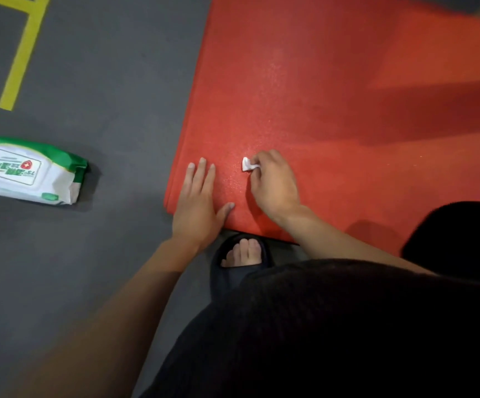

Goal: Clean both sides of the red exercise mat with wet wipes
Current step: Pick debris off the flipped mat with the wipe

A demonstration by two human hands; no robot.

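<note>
A person's right hand (pixel 273 182) pinches a small crumpled white wet wipe (pixel 247 164) against the red textured exercise mat (pixel 319 96), fingers curled around the wad so that most of it is hidden beneath them; only a folded corner shows to the left of the knuckles. The left hand (pixel 197 208) lies flat on the mat near its lower left corner, fingers straight and together, thumb spread, holding nothing. The little finger side sits just inside the mat's left edge.

The mat lies on a dark grey floor (pixel 103 96), its long axis running from that near corner up and to the right. Its far end is cut off by the top and right borders of the picture, and the upper right corner is blurred. A raised band or fold crosses the mat on the right; its exact form is hard to make out.

Dark clothing (pixel 333 326) fills the lower right and hides the mat's near edge there. A bare foot in a black open-toed slide sandal (pixel 240 259) pokes out just below the mat's edge, between the two forearms.

Well to the left on the floor lies a white and green soft pack of wet wipes (pixel 31 170), lid closed, its printed label too small to read, its left end cut off. Yellow tape lines (pixel 23 58) mark the floor at upper left.
</note>
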